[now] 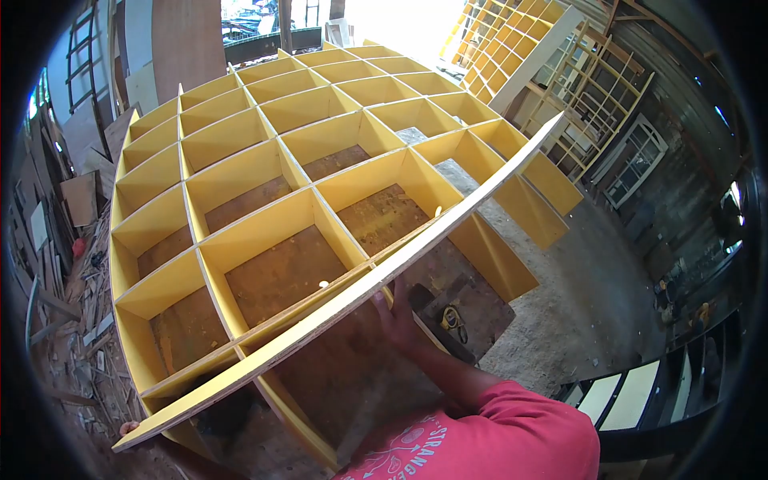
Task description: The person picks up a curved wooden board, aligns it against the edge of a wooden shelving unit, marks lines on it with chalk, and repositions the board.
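Note:
A long yellow-faced board (344, 300) runs diagonally along the near edge of a large yellow wooden grid (272, 144). At the board's lower left end, my left hand (130, 429) has its fingers curled over the edge. My right hand (394, 308) is under the board near its middle, against a yellow crosspiece; its fingertips are partly hidden behind the wood. Pale round bits (324, 285) sit beside the board's upper edge. To the right of my right hand, a yellow and black tool (453, 323) lies on the brown work surface (488, 320).
More yellow lattice (512, 40) stands at the back right, near a white window frame (637, 160). Scrap wood (96, 360) litters the floor at left. A dark slatted piece (632, 396) is at lower right. A ladder (82, 60) leans at upper left.

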Motion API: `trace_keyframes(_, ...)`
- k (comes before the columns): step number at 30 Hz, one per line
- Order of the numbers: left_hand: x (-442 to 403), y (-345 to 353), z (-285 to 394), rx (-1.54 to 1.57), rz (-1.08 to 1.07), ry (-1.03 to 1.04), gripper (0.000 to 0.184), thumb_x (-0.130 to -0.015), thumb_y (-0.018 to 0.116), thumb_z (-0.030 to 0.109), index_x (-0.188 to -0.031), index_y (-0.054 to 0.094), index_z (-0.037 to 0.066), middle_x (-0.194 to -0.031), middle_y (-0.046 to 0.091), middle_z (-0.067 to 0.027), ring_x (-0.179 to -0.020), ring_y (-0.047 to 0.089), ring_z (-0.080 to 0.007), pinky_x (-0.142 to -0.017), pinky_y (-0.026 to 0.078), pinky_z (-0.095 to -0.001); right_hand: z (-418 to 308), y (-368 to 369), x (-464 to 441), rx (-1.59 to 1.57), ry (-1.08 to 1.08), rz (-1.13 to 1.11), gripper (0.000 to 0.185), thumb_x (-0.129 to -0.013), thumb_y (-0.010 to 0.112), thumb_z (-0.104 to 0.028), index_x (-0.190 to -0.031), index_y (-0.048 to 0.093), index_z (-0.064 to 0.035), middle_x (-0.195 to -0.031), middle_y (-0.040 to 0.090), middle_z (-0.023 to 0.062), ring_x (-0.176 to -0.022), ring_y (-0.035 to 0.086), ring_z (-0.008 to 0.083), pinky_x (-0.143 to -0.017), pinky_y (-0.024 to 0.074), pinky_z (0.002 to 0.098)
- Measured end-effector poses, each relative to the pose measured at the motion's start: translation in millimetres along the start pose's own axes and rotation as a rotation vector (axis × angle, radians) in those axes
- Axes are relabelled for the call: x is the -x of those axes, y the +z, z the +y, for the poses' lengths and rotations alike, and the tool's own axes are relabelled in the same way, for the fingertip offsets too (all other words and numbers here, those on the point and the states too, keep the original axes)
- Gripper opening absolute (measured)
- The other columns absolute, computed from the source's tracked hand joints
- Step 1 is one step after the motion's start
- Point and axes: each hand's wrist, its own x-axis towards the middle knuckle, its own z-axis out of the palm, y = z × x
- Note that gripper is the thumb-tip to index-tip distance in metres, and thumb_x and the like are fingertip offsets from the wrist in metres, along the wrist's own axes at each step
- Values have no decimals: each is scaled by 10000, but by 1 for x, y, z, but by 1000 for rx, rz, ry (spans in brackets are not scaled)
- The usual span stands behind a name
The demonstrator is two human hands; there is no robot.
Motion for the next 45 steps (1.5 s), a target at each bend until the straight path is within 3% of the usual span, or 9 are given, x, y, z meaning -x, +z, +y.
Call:
trace_keyframes(23, -18, 31, 14, -53, -66, -176, 553, -1153, 470, 292, -1623, 442, 2, -1408, 651, -174, -1178, 634, -310, -1020, 536, -414, 13, 5, 2, 26, -16, 14, 761, -1116, 604, -205, -1697, 212, 91, -1679, 408, 326, -1567, 436, 409, -1287, 341, 492)
trace_keyframes(32, -24, 52, 7, -168, -179, -183, 562, -1192, 451, 361, -1594, 511, -27, -1456, 678, -195, -1265, 659, -344, -1107, 551, -437, 5, 0, -2, 41, 56, 13, 738, -1123, 606, -248, -1681, 258, 88, -1620, 481, 315, -1545, 461, 400, -1268, 365, 474)
trace_keyframes(33, -25, 54, 12, -180, -223, -217, 565, -1196, 449, 369, -1591, 519, -30, -1461, 680, -198, -1275, 662, -348, -1117, 553, -439, 4, -2, -4, -1, 105, 12, 740, -1123, 610, -251, -1680, 261, 88, -1614, 488, 306, -1533, 473, 393, -1260, 374, 468)
trace_keyframes(35, -29, 59, 27, 133, -245, -587, 719, -1171, 448, 515, -1630, 465, -38, -1526, 651, -184, -1339, 643, -354, -1167, 505, -432, 4, -6, -11, -87, 202, 8, 744, -1121, 618, -256, -1678, 266, 88, -1603, 503, 288, -1508, 496, 379, -1243, 393, 455)
trace_keyframes(39, -75, 50, 135, 290, -348, -1256, 919, -1064, 500, 754, -1570, 580, -9, -1560, 645, -143, -1372, 638, -335, -1169, 497, -425, 51, -11, -38, -185, 311, 86, 666, -1136, 609, -317, -1614, 376, 85, -1220, 676, 131, -1212, 664, 218, -1044, 514, 328)
trace_keyframes(41, -82, 49, 139, 247, -435, -1341, 977, -995, 547, 820, -1538, 623, 11, -1563, 644, -144, -1362, 649, -335, -1153, 506, -432, 75, -16, -62, -93, 430, 131, 579, -1125, 640, -320, -1521, 502, 79, -1061, 676, 66, -1040, 703, 163, -907, 565, 296)
trace_keyframes(42, -87, 48, 144, 223, -480, -1381, 1005, -961, 571, 853, -1521, 645, 21, -1565, 644, -145, -1356, 654, -335, -1145, 510, -436, 74, -19, -71, -241, 490, 143, 520, -1121, 650, -323, -1446, 551, 70, -1036, 691, 69, -989, 716, 166, -857, 578, 304)
trace_keyframes(44, -99, 38, 175, 13, -513, -1173, 1005, -952, 565, 865, -1517, 652, 38, -1535, 661, -172, -1330, 669, -359, -1130, 522, -452, 73, -23, -90, -537, 609, 162, 424, -1112, 670, -327, -1295, 649, 54, -986, 722, 77, -886, 744, 171, -756, 604, 321)
trace_keyframes(45, -95, 42, 163, -62, -542, -1110, 996, -956, 553, 865, -1512, 658, 46, -1518, 671, -179, -1323, 672, -373, -1128, 525, -460, 68, -24, -98, -487, 630, 188, 401, -1106, 680, -332, -1240, 662, 45, -966, 734, 84, -843, 748, 176, -721, 605, 328)
